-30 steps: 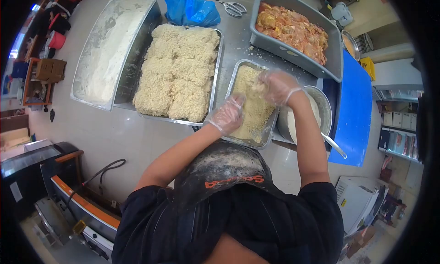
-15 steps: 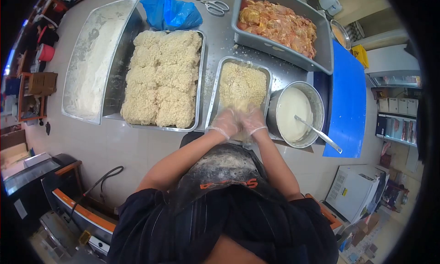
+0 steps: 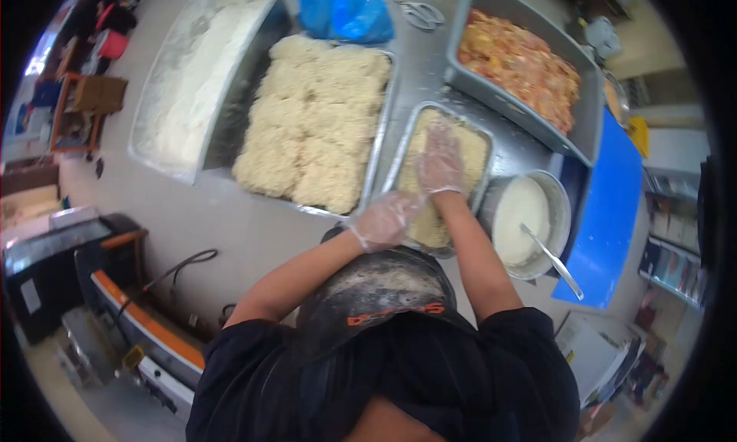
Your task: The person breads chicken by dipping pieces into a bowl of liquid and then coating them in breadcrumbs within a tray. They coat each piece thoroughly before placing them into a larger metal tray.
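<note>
My right hand (image 3: 443,159), in a clear plastic glove, lies with fingers stretched out over the pale crumb coating (image 3: 474,152) in a small metal tray (image 3: 399,152). My left hand (image 3: 386,221), gloved too, is at the tray's near left side. Its fingers reach over the crumbs toward my right wrist, and it appears to hold nothing. Whatever lies under my palms is hidden. Left of the small tray, a larger metal tray (image 3: 374,169) is heaped with crumb-coated pieces (image 3: 313,123). Close to my right forearm stands a metal pot (image 3: 564,211) of white batter (image 3: 520,221) with a metal-handled utensil (image 3: 556,265) in it.
A deep metal bin (image 3: 238,89) of white flour (image 3: 203,81) stands at the left. Farther back are a blue plastic bag (image 3: 345,16), scissors (image 3: 422,13) and a grey tub (image 3: 522,135) of raw marinated meat (image 3: 522,66). A blue board (image 3: 606,219) lies at the right.
My hands, together at the small tray's near end before, have separated. My right hand has moved forward over the crumbs; my left stays near the front. The whole view has shifted and tilted.
</note>
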Motion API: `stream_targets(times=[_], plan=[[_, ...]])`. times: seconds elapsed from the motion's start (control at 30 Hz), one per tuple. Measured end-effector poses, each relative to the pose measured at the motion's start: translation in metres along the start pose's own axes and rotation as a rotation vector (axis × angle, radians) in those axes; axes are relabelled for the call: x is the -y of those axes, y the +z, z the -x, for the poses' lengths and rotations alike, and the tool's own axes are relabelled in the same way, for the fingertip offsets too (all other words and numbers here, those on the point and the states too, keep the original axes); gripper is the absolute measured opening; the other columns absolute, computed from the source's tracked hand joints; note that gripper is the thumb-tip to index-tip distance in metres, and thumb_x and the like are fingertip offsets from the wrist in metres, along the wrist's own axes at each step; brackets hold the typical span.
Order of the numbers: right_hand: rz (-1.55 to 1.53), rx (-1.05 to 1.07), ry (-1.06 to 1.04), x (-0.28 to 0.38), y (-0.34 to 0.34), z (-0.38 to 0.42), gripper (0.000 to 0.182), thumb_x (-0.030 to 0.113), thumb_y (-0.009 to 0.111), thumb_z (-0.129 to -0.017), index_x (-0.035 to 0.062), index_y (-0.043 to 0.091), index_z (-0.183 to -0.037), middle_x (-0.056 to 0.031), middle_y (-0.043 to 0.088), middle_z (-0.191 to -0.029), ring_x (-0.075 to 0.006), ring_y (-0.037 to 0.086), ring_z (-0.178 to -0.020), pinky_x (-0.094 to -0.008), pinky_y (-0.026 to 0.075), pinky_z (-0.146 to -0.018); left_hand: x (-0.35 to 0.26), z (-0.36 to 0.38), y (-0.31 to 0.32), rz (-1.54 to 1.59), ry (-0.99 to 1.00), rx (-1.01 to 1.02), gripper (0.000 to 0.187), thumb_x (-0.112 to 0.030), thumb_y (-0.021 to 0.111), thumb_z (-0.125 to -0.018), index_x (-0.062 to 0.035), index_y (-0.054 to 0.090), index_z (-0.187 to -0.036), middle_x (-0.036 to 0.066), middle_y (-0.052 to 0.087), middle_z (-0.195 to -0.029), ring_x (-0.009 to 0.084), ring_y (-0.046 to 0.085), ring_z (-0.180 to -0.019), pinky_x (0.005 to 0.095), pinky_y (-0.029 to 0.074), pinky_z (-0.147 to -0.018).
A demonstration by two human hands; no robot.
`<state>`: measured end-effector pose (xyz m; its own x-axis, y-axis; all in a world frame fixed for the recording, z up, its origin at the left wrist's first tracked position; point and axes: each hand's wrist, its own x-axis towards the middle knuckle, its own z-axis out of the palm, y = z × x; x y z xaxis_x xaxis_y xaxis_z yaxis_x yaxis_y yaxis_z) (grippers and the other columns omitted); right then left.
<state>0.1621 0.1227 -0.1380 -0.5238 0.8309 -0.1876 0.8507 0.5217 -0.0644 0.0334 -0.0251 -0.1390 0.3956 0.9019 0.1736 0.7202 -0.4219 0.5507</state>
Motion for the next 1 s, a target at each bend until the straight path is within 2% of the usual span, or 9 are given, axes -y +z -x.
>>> stream_targets(times=[0.17,0.27,0.37,0.4,0.53,0.63,0.8,0.9,1.0], plan=[[0.067,0.077,-0.056,0.004,-0.012,-0.009,0.063,0.033,0.047,-0.096,0.0031,0.033,-0.150,-0.0168,0.033,-0.156,-0.0330,0.023,-0.148,-0.0506,0.020,-0.119,-0.008,-0.003,-0.008,0.009,-0.032,0.091,0.040,-0.019,0.060,-0.081,-0.0031,0.063,-0.117,0.016,0.060,-0.124,0.0327,0.058,-0.115,0.0446,0.047,-0.099],[0.118,0.279,-0.031,0.017,-0.098,-0.020,0.056,0.035,0.058,-0.091,0.0036,0.051,-0.137,-0.0180,0.054,-0.139,-0.0328,0.046,-0.135,-0.0492,0.035,-0.111,-0.010,-0.006,-0.009,-0.023,-0.035,0.066,0.037,-0.023,0.058,-0.081,-0.0036,0.064,-0.113,0.017,0.058,-0.125,0.0329,0.057,-0.113,0.0447,0.045,-0.101],[0.096,0.584,-0.170,-0.046,-0.068,-0.060,0.063,0.042,0.074,-0.077,0.0032,0.060,-0.124,-0.0200,0.066,-0.115,-0.0360,0.062,-0.108,-0.0470,0.049,-0.093,0.002,-0.006,0.013,-0.023,0.053,0.021,0.034,-0.021,0.058,-0.080,-0.0031,0.064,-0.109,0.017,0.056,-0.127,0.0333,0.056,-0.114,0.0426,0.045,-0.100],[-0.008,0.630,-0.169,-0.051,-0.074,-0.058,0.062,0.041,0.082,-0.066,0.0015,0.067,-0.111,-0.0234,0.069,-0.101,-0.0389,0.067,-0.094,-0.0431,0.053,-0.085,0.000,-0.011,0.008,0.012,0.005,0.074,0.030,-0.018,0.057,-0.081,-0.0020,0.065,-0.104,0.019,0.058,-0.126,0.0335,0.057,-0.113,0.0408,0.046,-0.099],[-0.053,0.615,-0.262,-0.074,-0.074,-0.051,0.053,0.031,0.084,-0.061,0.0044,0.071,-0.105,-0.0227,0.070,-0.097,-0.0376,0.067,-0.091,-0.0427,0.053,-0.082,0.000,-0.019,-0.006,-0.043,0.066,0.000,0.023,-0.013,0.054,-0.083,-0.0006,0.068,-0.096,0.020,0.061,-0.120,0.0333,0.059,-0.108,0.0417,0.047,-0.096],[0.068,0.551,-0.230,-0.052,-0.117,-0.033,0.048,0.028,0.084,-0.059,0.0064,0.072,-0.100,-0.0212,0.070,-0.092,-0.0371,0.067,-0.087,-0.0432,0.053,-0.079,0.001,-0.025,-0.024,0.054,-0.030,0.163,0.023,-0.013,0.054,-0.084,0.0008,0.068,-0.097,0.021,0.060,-0.120,0.0354,0.060,-0.108,0.0439,0.049,-0.095],[0.145,0.487,-0.154,-0.040,-0.158,-0.013,0.038,0.028,0.081,-0.058,0.0021,0.068,-0.082,-0.0235,0.064,-0.078,-0.0404,0.063,-0.075,-0.0460,0.050,-0.069,0.014,-0.038,-0.032,0.205,-0.084,0.066,0.031,-0.017,0.056,-0.086,0.0016,0.063,-0.110,0.024,0.059,-0.122,0.0397,0.058,-0.113,0.0449,0.048,-0.098],[0.121,0.450,-0.144,-0.023,-0.187,-0.003,0.037,0.029,0.079,-0.059,-0.0007,0.062,-0.074,-0.0253,0.061,-0.074,-0.0422,0.060,-0.071,-0.0477,0.048,-0.066,0.012,-0.053,-0.061,0.406,-0.263,0.157,0.042,-0.025,0.060,-0.089,0.0018,0.059,-0.121,0.025,0.057,-0.127,0.0386,0.055,-0.119,0.0424,0.044,-0.103],[-0.053,0.313,-0.147,-0.013,-0.205,0.006,0.037,0.025,0.079,-0.061,-0.0019,0.067,-0.084,-0.0210,0.064,-0.074,-0.0334,0.063,-0.069,-0.0421,0.050,-0.067,0.031,-0.060,-0.068,0.787,-0.368,0.163,0.073,-0.043,0.069,-0.088,0.0036,0.046,-0.139,0.023,0.047,-0.143,0.0370,0.047,-0.131,0.0404,0.038,-0.111]])
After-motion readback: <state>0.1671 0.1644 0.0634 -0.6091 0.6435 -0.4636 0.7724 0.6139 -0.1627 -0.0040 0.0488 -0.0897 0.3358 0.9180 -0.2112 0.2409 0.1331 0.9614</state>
